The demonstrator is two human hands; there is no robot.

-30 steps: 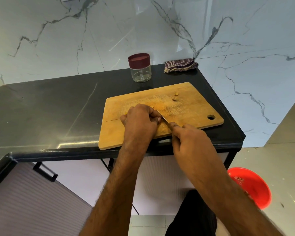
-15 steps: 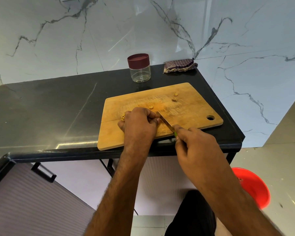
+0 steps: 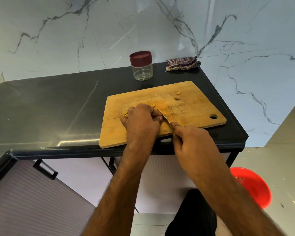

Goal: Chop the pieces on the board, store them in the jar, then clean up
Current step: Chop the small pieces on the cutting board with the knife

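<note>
A wooden cutting board (image 3: 194, 108) lies on the black counter (image 3: 49, 108). My left hand (image 3: 140, 121) rests curled on the board's middle and holds down small yellowish pieces (image 3: 125, 113) that peek out at its left side. My right hand (image 3: 192, 145) grips a knife (image 3: 163, 117) whose blade lies on the board right beside my left fingers. Loose bits (image 3: 177, 95) lie near the board's far edge, and another piece (image 3: 152, 105) sits just beyond my left hand. A clear jar (image 3: 141, 67) with a maroon lid stands behind the board.
A striped cloth (image 3: 182, 63) lies folded at the counter's back right corner against the marble wall. A red bucket (image 3: 252, 186) stands on the floor to the right, below the counter. The board's near edge reaches the counter's front edge.
The knife has moved slightly along the board beside my left fingers. My left hand stays on the pieces in about the same spot.
</note>
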